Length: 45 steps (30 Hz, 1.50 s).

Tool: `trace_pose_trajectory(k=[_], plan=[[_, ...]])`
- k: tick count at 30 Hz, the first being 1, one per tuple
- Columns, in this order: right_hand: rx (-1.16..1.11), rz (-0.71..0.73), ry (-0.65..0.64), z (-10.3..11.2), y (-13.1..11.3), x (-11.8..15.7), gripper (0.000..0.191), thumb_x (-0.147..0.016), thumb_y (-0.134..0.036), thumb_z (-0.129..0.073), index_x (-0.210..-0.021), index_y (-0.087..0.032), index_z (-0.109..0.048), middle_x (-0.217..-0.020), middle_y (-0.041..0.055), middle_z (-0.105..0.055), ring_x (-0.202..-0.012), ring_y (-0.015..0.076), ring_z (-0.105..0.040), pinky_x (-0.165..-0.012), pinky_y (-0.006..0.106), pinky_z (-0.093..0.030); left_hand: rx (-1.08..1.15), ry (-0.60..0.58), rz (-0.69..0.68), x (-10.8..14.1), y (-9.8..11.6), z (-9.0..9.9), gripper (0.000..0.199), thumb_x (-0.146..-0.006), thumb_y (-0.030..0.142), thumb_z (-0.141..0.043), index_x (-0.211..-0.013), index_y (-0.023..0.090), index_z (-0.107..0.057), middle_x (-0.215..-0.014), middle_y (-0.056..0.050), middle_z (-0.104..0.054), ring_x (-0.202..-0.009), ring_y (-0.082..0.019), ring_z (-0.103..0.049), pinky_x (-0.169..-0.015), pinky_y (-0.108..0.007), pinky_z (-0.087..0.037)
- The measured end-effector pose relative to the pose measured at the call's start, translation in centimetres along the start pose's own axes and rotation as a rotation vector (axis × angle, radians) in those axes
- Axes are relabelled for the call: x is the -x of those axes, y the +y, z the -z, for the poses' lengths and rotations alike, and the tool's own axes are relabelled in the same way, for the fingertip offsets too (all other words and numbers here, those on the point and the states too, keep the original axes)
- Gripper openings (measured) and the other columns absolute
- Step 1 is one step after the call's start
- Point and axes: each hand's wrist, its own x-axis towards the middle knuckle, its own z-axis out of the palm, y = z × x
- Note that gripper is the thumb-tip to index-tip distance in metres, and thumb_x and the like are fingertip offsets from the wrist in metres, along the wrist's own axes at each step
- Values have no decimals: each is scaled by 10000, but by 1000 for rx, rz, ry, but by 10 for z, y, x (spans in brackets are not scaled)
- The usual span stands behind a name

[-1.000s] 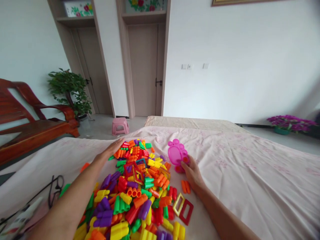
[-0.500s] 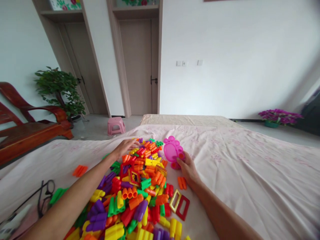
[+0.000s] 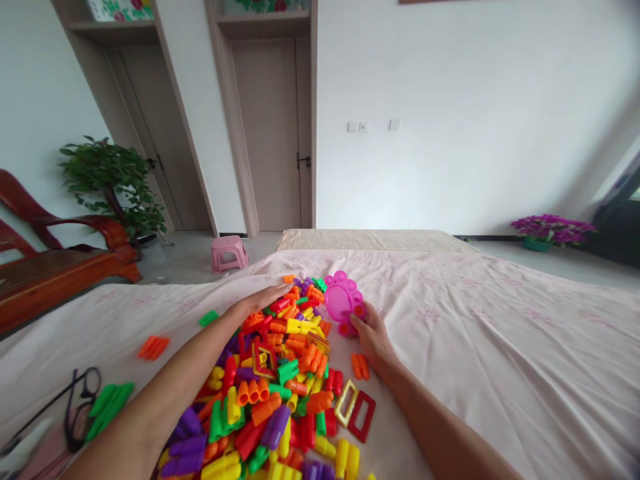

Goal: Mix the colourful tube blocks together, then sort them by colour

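Observation:
My right hand (image 3: 373,333) is closed on the lower right edge of a pink paw-shaped plastic plate (image 3: 340,301), with the thumb on top. Small orange-red bits show at the plate's rim near the thumb. My left hand (image 3: 273,295) reaches over the far end of a heap of plastic building blocks (image 3: 273,400) in orange, yellow, green, purple and red. Its fingers look stretched out over the blocks, with the tips partly hidden. A yellow frame piece (image 3: 346,403) and a red frame piece (image 3: 361,416) lie at the heap's right side.
A patterned cloth (image 3: 475,373) covers the surface. Loose orange blocks (image 3: 154,347), green blocks (image 3: 111,408) and black-framed glasses (image 3: 83,407) lie on the left. Beyond are a pink stool (image 3: 229,253), a wooden chair (image 3: 65,247) and purple flowers (image 3: 553,230).
My left hand has moved right and farther over the heap's far end. My right hand still holds the pink plate in nearly the same place. The view has shifted slightly.

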Motion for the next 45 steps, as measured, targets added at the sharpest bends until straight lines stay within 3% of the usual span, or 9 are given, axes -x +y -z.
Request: trace_pose_trajectory(k=[4,8,14,17,22,27,30,36,45], plan=[[-14,8,-2,1,-2,0,351,-741,-381,-722,-1013,-202,-594,-767,-16,-636,-603,150,-590,-537,258,-473,-11,-68,-45,23,24,-4,615,-829,677,-532,-1226,238,-698,-1340,-105,-652,-1289,-284,-561,-1092,-424,-417],[24,37,-20,4,-4,1,310,-751,-379,-712,-977,-194,-608,-779,2,-654,-636,160,-600,-568,269,-487,-96,111,-86,65,30,30,631,-867,658,-461,-1294,235,-655,-1422,-90,-590,-1367,-261,-482,-1141,-391,-350],[14,4,-22,1,-7,2,361,-712,-420,-750,-963,-201,-610,-742,-11,-645,-589,155,-594,-535,267,-485,-346,506,110,156,-8,112,523,-795,507,-595,-1195,174,-649,-1458,-145,-542,-1434,-334,-344,-1199,-412,-203],[7,-14,-19,0,-7,2,404,-690,-429,-764,-984,-200,-608,-740,-7,-644,-583,163,-608,-529,273,-496,-416,600,244,190,-35,125,488,-732,500,-634,-1120,204,-657,-1416,-150,-572,-1475,-385,-246,-1194,-489,-177],[18,-22,-17,2,-1,0,420,-694,-417,-759,-1020,-199,-608,-768,-1,-657,-592,174,-628,-533,279,-501,-421,553,205,206,-54,91,570,-784,609,-537,-1203,239,-646,-1477,-102,-519,-1458,-319,-321,-1219,-456,-176],[25,10,-42,5,2,-1,367,-714,-429,-756,-968,-198,-625,-755,-1,-660,-591,172,-625,-551,288,-505,-313,353,16,215,-29,56,606,-900,625,-389,-1322,261,-628,-1444,-41,-569,-1394,-237,-442,-1197,-357,-288],[36,4,-37,6,0,0,382,-693,-442,-770,-950,-197,-628,-756,7,-668,-603,183,-633,-554,293,-508,-377,459,-56,234,-26,61,546,-891,597,-433,-1255,265,-667,-1432,-45,-575,-1405,-246,-425,-1219,-369,-249],[42,12,-9,4,1,0,403,-665,-459,-773,-948,-203,-642,-741,11,-674,-623,202,-643,-545,295,-502,-488,654,187,277,-69,83,673,-828,657,-412,-1257,187,-630,-1401,-136,-584,-1378,-291,-456,-1215,-424,-268],[10,23,-25,-1,-1,3,363,-699,-381,-725,-987,-190,-614,-782,6,-668,-631,174,-618,-559,284,-507,-121,708,93,250,-37,28,518,-883,541,-428,-1265,251,-624,-1409,-44,-594,-1386,-248,-451,-1200,-414,-305]])
